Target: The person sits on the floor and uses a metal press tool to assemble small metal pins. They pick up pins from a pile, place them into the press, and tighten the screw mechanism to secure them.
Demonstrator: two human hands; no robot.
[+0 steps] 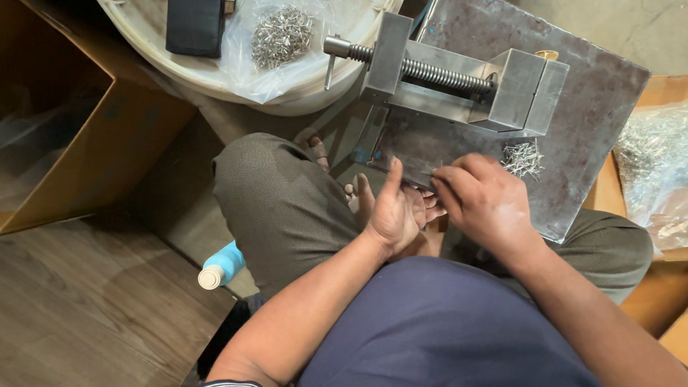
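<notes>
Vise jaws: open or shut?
Shut, as far as visible: the vise movable block sits against the end block, no gap showing, screw exposed behind it.

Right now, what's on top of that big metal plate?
On the metal plate sits a grey vise and a small pile of shiny pins. The right hand and left hand cover its near edge, hiding anything there.

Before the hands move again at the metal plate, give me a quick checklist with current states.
1. Left hand at the near edge of the grey steel plate: ok.
2. Right hand pinching a small piece: cannot tell, fingers hide it.
3. Small pile of silver metal pins beside the right hand: ok.
4. Grey steel screw vise jaw gap empty: cannot tell.
5. Clear plastic bag of silver pins resting on the round white tray: ok.
</notes>
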